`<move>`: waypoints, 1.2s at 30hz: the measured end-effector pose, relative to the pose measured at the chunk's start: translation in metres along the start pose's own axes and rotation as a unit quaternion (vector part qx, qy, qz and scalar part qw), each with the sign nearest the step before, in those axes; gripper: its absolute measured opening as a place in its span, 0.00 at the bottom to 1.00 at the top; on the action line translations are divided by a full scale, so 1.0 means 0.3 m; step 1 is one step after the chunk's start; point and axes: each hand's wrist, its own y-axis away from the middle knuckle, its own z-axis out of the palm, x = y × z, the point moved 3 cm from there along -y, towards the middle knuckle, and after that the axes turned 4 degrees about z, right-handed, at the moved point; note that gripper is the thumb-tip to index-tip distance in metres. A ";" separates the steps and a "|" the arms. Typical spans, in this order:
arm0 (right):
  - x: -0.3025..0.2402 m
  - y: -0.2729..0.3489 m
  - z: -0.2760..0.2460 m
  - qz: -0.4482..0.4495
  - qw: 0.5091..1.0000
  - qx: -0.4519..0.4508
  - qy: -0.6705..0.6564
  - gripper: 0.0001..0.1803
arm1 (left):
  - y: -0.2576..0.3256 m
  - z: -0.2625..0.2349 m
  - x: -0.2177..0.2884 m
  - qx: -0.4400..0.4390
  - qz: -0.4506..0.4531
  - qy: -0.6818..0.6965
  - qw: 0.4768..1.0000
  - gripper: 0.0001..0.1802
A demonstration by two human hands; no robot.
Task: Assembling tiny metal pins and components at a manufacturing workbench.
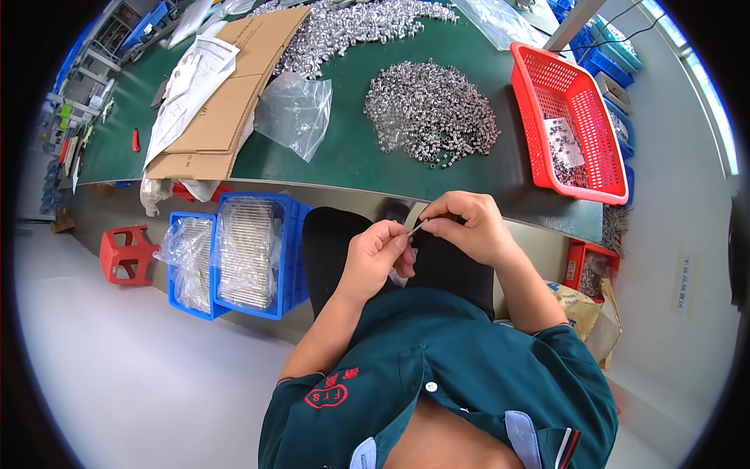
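Over my lap, just off the near edge of the green table (344, 173), my left hand (379, 255) and my right hand (474, 224) meet fingertip to fingertip. Both pinch a small thin rod (417, 228), greyish and slanting up to the right. Its ends are hidden by my fingers, so its exact kind does not show. Straight ahead on the table lies a round heap of small silvery metal parts (430, 109), ring-like or short and tubular. Farther back spreads a bigger heap of shiny metal pieces (344, 35).
A red plastic basket (533, 117) with small parts and a paper slip stands at the table's right. Flattened cardboard (230, 102), papers (191, 90) and a clear plastic bag (295, 113) lie left. Blue crates (293, 258) and a red stool (127, 254) stand on the floor.
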 end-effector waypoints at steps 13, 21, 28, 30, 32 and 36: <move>-0.019 0.007 -0.004 -0.111 0.992 -0.047 -0.033 0.07 | 0.013 0.004 0.017 -0.049 -0.011 0.043 0.998 0.07; 0.021 0.009 0.036 -0.042 0.997 -0.045 -0.044 0.11 | 0.009 0.018 0.031 -0.023 -0.007 0.057 0.998 0.07; 0.083 -0.057 -0.053 -0.042 0.944 0.206 0.256 0.11 | 0.001 -0.006 0.009 0.017 -0.004 0.079 0.997 0.07; 0.106 -0.083 -0.056 -0.072 0.930 0.225 0.282 0.10 | 0.001 -0.007 0.004 0.021 -0.007 0.076 0.997 0.07; 0.123 -0.106 -0.046 -0.083 0.923 0.209 0.313 0.10 | 0.002 -0.011 -0.003 0.025 -0.010 0.073 0.997 0.07; 0.129 -0.127 -0.034 -0.093 0.921 0.198 0.323 0.08 | 0.007 -0.021 -0.006 0.036 -0.008 0.064 0.997 0.08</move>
